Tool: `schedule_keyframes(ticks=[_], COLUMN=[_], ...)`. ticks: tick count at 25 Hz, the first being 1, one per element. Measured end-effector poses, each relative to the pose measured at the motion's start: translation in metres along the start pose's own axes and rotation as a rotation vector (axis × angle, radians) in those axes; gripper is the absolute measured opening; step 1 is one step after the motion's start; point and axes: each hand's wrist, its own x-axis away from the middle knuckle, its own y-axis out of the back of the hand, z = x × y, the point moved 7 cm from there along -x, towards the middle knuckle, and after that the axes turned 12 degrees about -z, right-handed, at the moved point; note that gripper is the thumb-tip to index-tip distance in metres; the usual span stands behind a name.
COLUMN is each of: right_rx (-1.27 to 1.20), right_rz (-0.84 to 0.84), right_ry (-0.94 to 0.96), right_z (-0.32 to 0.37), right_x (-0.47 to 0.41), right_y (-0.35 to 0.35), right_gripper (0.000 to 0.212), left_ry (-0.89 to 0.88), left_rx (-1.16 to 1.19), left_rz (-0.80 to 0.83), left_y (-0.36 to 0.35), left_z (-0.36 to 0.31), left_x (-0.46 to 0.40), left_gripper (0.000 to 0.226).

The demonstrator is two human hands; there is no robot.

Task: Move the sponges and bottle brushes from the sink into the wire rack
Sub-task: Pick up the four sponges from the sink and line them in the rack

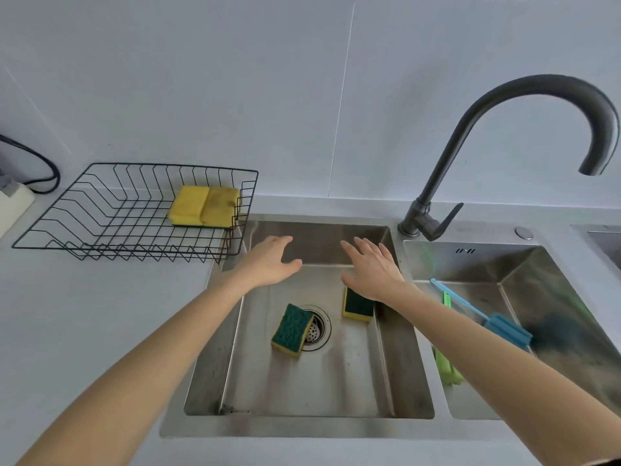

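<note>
Two yellow sponges [204,206] lie side by side in the black wire rack [100,227] on the counter left of the sink. In the left basin [302,375], one green-topped sponge [291,329] rests partly over the drain and another [358,305] lies to its right, partly hidden by my right hand. My left hand [268,260] and my right hand [373,267] hover over the basin's far end, fingers straight, holding nothing. A blue bottle brush [487,316] and a green one [447,364] lie in the right basin [537,287].
A dark gooseneck faucet [504,105] rises between the basins, its spout arching to the right. A power strip [13,200] with a black cable sits at the far left of the counter. The tiled wall stands right behind the rack and sink.
</note>
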Motion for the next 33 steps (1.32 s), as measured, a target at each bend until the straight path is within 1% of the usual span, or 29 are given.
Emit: schedule_keyframes(ticks=[10, 19, 26, 30, 33], right_rx=[-0.055, -0.104, -0.104, -0.099, -0.067], right_rz=[0.19, 0.338, 0.297, 0.319, 0.27], right_ry=[-0.161, -0.3, -0.387, -0.405, -0.424], right_z=[-0.03, -0.056, -0.066, -0.066, -0.065], right_x=[0.002, -0.008, -0.031, -0.031, -0.033], right_y=[-0.069, -0.132, -0.161, -0.18, -0.186], right_gripper=[0.066, 0.062, 0.062, 0.064, 0.064], left_ry=[0.075, 0.171, 0.214, 0.211, 0.218], left_rx=[0.017, 0.029, -0.071, -0.078, -0.074], left_rz=[0.213, 0.363, 0.333, 0.321, 0.287], left_y=[-0.08, -0.155, -0.191, -0.206, -0.21], left_z=[0.02, 0.046, 0.06, 0.065, 0.066], left_x=[-0.002, -0.015, -0.015, -0.013, -0.013], left_gripper=[0.061, 0.056, 0.057, 0.058, 0.062])
